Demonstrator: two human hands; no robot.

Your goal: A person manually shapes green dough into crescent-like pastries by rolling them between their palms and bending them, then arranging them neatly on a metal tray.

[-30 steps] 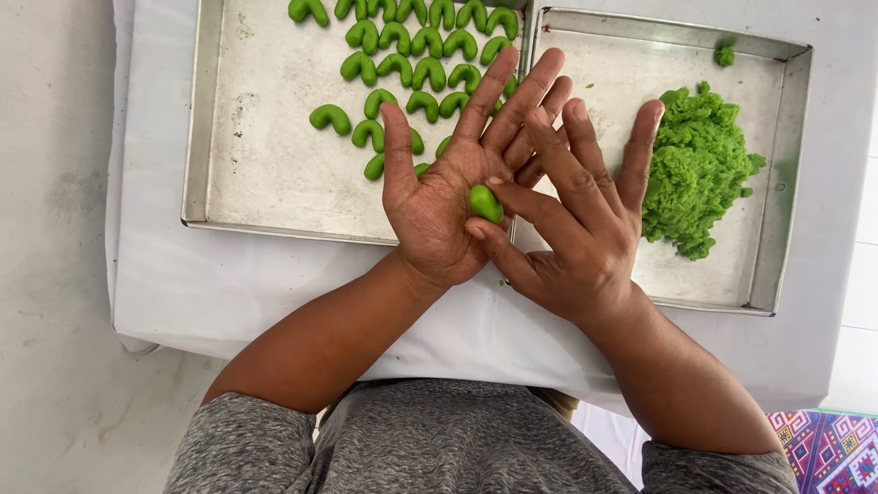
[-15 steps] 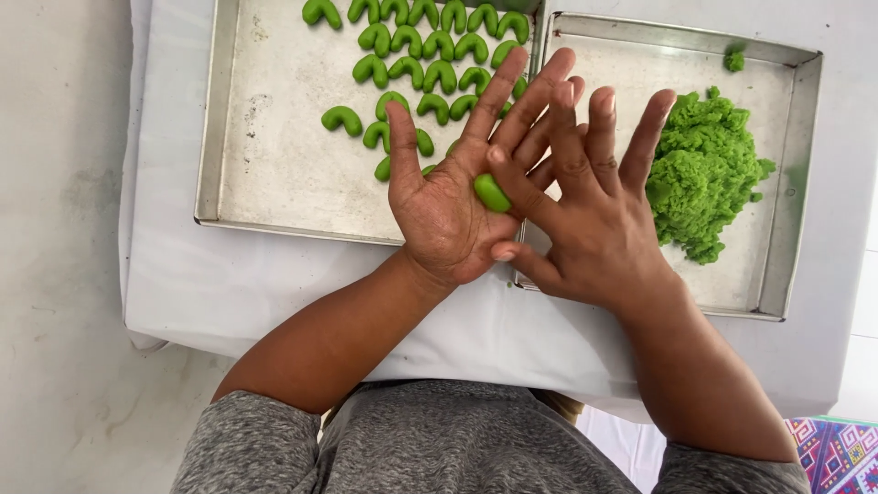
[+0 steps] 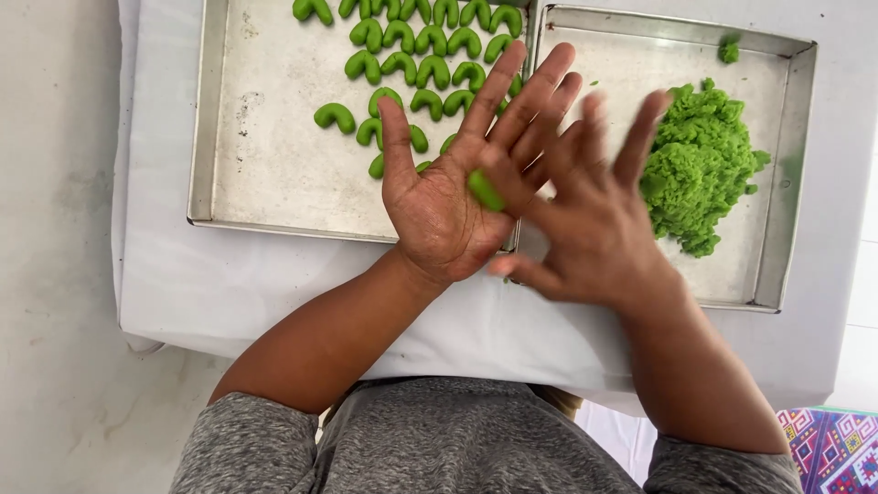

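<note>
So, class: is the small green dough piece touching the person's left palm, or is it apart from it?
Touching. The head view shows the green dough piece lying directly on the open left hand, with the blurred right hand pressed over its far end; no gap shows.

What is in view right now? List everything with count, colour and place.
left tray: one, bare metal, on the cloth at left.
right tray: one, bare metal, beside it at right.
curved dough pieces: about twenty, partly hidden, green, in rows in the left tray's upper right part.
dough heap: one, green, crumbly, in the right tray; a small green bit near its top edge.
cloth: one, white, under both trays.
patterned mat: one, multicoloured, bottom right corner.
dough lump: one, green, between the palms.
left hand: open, palm up, under the lump.
right hand: open, blurred, palm down on the lump.
grey sleeves: bottom edge.
</note>
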